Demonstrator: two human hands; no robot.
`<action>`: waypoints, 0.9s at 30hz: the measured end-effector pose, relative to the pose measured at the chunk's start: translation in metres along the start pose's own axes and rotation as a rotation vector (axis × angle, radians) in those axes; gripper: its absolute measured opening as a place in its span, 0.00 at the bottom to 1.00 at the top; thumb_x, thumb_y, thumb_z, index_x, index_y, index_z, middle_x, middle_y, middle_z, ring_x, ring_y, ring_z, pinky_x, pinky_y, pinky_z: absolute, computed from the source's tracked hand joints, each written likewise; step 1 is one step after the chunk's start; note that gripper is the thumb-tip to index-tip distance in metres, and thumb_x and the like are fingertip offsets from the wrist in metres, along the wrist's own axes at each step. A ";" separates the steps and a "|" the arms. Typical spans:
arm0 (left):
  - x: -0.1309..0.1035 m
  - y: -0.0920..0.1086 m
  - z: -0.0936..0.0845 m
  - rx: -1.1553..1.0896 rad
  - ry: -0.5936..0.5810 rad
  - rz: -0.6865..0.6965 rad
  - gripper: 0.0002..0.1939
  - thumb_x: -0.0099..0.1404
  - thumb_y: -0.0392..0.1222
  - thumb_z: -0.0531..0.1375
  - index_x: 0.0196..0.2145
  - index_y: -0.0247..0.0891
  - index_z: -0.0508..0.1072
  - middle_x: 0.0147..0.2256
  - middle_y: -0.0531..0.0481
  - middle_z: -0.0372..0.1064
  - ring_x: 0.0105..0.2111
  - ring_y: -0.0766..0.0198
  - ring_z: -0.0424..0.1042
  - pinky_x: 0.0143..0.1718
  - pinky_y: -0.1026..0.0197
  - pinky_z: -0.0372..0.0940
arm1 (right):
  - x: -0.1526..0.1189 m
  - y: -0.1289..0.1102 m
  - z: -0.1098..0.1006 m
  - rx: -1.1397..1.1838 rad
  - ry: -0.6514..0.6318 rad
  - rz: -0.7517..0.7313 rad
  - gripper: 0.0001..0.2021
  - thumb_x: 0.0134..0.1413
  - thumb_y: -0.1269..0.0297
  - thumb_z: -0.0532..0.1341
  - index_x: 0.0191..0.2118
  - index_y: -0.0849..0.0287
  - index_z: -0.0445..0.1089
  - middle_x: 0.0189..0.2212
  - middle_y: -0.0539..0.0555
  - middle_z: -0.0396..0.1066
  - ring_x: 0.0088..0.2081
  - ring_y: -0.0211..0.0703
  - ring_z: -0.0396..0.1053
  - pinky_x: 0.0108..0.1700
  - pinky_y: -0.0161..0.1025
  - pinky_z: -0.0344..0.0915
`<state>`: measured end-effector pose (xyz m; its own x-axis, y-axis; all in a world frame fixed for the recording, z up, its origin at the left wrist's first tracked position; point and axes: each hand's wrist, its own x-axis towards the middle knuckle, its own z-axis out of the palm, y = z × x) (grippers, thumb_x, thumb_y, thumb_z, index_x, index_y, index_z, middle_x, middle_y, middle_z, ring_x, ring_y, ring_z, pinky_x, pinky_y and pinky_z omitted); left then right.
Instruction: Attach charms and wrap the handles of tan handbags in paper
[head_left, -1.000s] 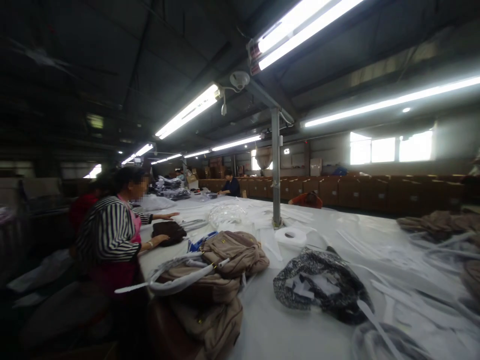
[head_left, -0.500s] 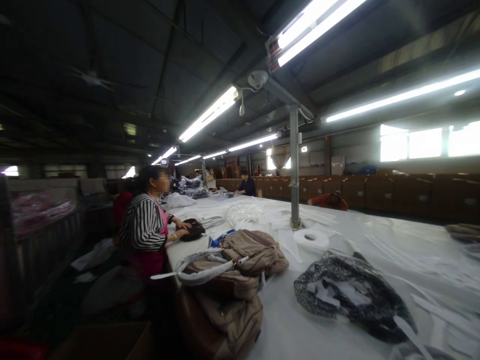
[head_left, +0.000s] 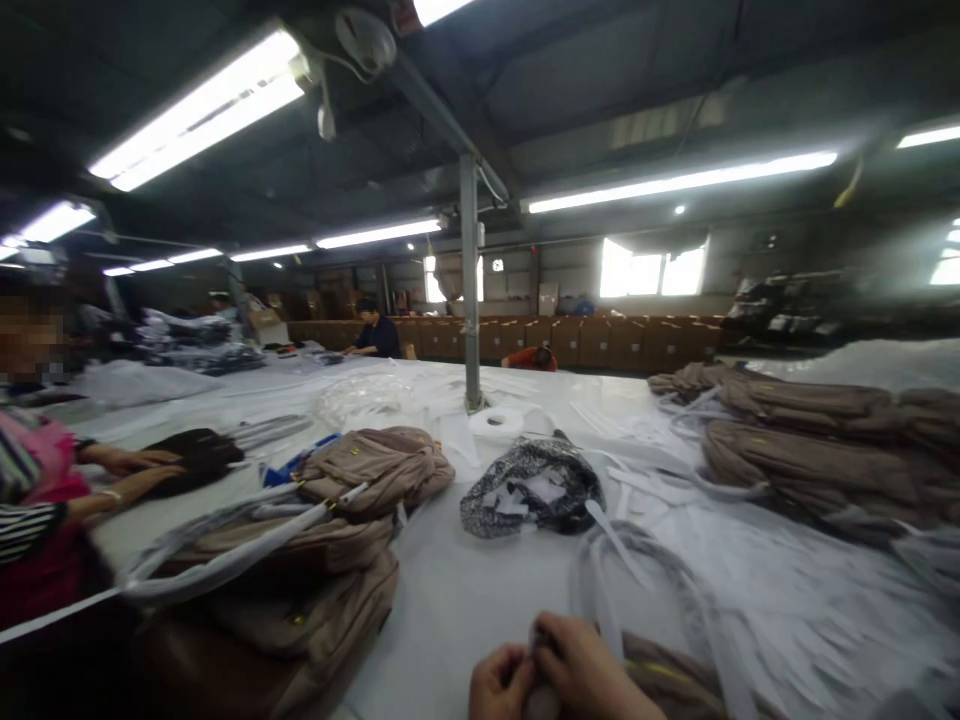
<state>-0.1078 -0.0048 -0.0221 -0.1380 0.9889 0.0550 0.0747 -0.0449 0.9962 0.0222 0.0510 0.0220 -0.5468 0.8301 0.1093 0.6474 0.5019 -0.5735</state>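
Observation:
My left hand [head_left: 499,685] and my right hand [head_left: 581,665] meet at the bottom edge, fingers pinched together. Between them shows a small greyish piece [head_left: 541,698] that I cannot make out. Just right of my right hand lies a taupe bag [head_left: 667,680], partly cut off by the frame, with a handle [head_left: 671,565] in pale wrapping looping up from it. Ahead of my hands is a black-and-white speckled bag-like bundle [head_left: 487,505] with white paper pieces in it. Taupe bags [head_left: 375,470] with white-wrapped handles are piled to the left.
A white roll [head_left: 495,422] stands near a grey post [head_left: 470,290]. More taupe bags [head_left: 802,450] are stacked at right, beside scattered white strips [head_left: 795,590]. At left a co-worker's hands [head_left: 131,465] rest on a dark item [head_left: 202,455]. Cartons [head_left: 600,340] line the back.
The view has swung to the right. Both my hands and the bag beside them have come into sight at the bottom, and the stacked bags at right show more fully.

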 end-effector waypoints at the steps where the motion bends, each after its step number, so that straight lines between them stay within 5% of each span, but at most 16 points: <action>1: 0.001 -0.003 0.001 -0.018 -0.005 -0.005 0.14 0.62 0.49 0.58 0.33 0.33 0.73 0.32 0.51 0.73 0.34 0.61 0.72 0.38 0.56 0.67 | -0.001 -0.001 -0.001 0.013 0.007 -0.011 0.09 0.47 0.73 0.54 0.30 0.61 0.72 0.27 0.54 0.74 0.30 0.42 0.69 0.32 0.34 0.57; 8: 0.002 -0.013 -0.002 -0.125 0.078 -0.024 0.17 0.55 0.50 0.62 0.36 0.35 0.77 0.35 0.48 0.77 0.38 0.57 0.72 0.42 0.62 0.65 | -0.002 -0.001 -0.006 0.145 -0.045 0.016 0.10 0.52 0.69 0.53 0.34 0.60 0.71 0.29 0.50 0.73 0.32 0.38 0.66 0.32 0.31 0.55; 20: 0.000 -0.014 -0.001 -0.110 0.158 -0.035 0.16 0.55 0.50 0.62 0.34 0.33 0.74 0.29 0.46 0.77 0.31 0.57 0.75 0.32 0.62 0.69 | 0.003 0.000 -0.004 0.293 -0.014 0.057 0.09 0.47 0.70 0.53 0.26 0.62 0.71 0.20 0.46 0.64 0.24 0.34 0.57 0.26 0.30 0.50; 24: -0.007 -0.014 -0.001 0.000 0.206 0.036 0.10 0.55 0.46 0.63 0.31 0.38 0.78 0.32 0.47 0.77 0.36 0.55 0.74 0.41 0.60 0.67 | 0.001 0.001 -0.002 0.401 -0.049 0.058 0.10 0.47 0.70 0.52 0.28 0.63 0.71 0.19 0.46 0.64 0.23 0.33 0.58 0.25 0.29 0.53; 27: -0.011 -0.018 -0.003 0.180 0.165 0.219 0.10 0.58 0.42 0.61 0.37 0.43 0.79 0.39 0.47 0.77 0.42 0.55 0.72 0.48 0.59 0.64 | 0.001 0.004 0.002 0.460 -0.045 0.076 0.10 0.47 0.71 0.52 0.27 0.63 0.71 0.19 0.46 0.64 0.23 0.32 0.58 0.25 0.28 0.54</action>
<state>-0.1107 -0.0152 -0.0402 -0.2564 0.9215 0.2918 0.2917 -0.2141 0.9323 0.0229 0.0535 0.0187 -0.5362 0.8438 0.0235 0.3892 0.2719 -0.8801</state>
